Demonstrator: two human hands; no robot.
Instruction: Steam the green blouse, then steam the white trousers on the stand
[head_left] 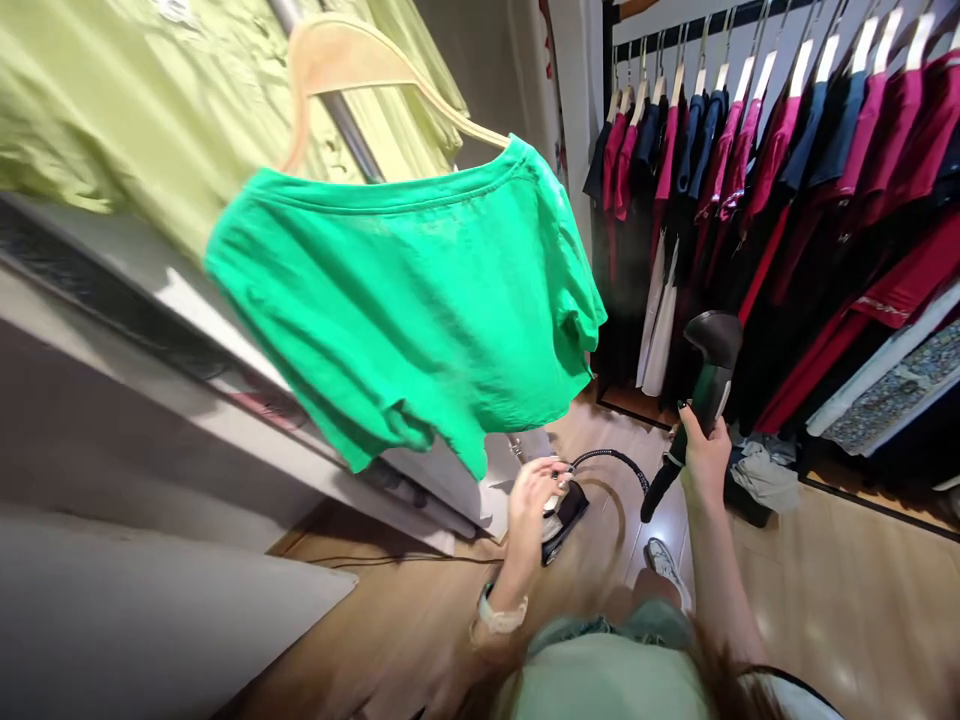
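A bright green short-sleeved top (420,290) hangs from a wooden hanger (352,55) and shows some creases. Below its hem is my left hand (536,492), apart from the cloth, with loosely bent fingers and nothing visible in them. My right hand (705,450) is wrapped round the handle of a black garment steamer (709,375). The steamer's head points up and stands to the right of the top, not touching it. A black hose (611,455) curves from the handle towards the steamer's base (566,525) on the floor, which my left hand partly hides.
Light green garments (150,100) hang behind the top on a metal rail (349,135). To the right, a rack holds several pink, navy and black clothes (780,150). Pale cloth (765,475) lies in a heap near the rack's foot. A cable (420,558) runs across the wooden floor (847,600).
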